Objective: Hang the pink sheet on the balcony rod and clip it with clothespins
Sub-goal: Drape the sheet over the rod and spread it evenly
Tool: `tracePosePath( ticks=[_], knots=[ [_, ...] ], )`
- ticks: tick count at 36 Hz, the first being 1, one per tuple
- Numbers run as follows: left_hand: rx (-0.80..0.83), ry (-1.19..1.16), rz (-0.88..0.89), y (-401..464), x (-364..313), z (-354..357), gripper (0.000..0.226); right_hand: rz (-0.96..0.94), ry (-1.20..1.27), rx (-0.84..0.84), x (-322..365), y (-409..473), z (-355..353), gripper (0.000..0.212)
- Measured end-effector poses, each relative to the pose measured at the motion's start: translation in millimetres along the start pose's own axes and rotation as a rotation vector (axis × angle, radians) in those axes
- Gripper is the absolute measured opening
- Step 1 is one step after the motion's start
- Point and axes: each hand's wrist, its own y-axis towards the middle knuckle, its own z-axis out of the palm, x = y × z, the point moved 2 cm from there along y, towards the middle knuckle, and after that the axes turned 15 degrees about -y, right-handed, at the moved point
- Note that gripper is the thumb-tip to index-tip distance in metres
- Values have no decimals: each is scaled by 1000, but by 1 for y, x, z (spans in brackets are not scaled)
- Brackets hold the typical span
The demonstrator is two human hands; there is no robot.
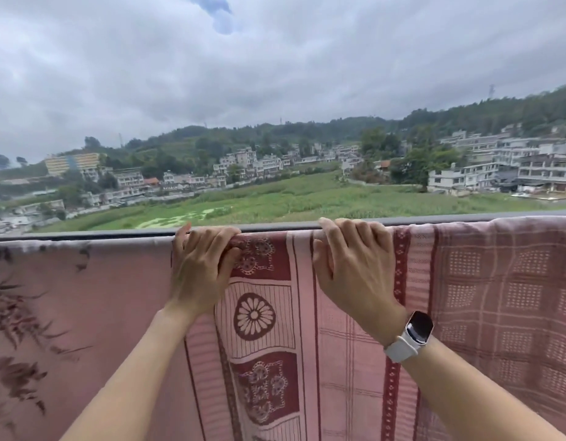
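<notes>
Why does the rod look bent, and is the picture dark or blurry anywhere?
Head view: the wide lens curves the rod and tilts the hills; the cloudy sky gives soft, flat light with no hard shadows or glare; the left hand, right hand and sheet look sharp, while the far buildings are a bit hazy and the left edge is smeared.

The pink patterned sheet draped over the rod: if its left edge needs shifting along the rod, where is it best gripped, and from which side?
Grip the pink patterned sheet at its top fold, where it bends over the rod, near the left edge. Come from the near side, fingers hooked over the top, as the left hand and right hand do. The hanging part is flat and slack, so pulling there would probably only stretch it.
</notes>
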Motion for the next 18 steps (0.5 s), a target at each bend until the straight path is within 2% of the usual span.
tracePosePath(
  ticks=[3, 9, 13, 18],
  knots=[
    [-6, 9, 66, 0, 14, -4, 37, 58, -29, -47, 2, 0, 1, 34],
    [-25, -40, 74, -5, 25, -13, 40, 76, -56, -121, 5, -2, -4, 35],
    [-15, -47, 89, -6, 26, -14, 42, 116, -81, -75, 6, -4, -6, 29],
    [-14, -82, -8, -7, 20, -7, 40, 236, -138, 69, 22, 0, -10, 29]
  ],
)
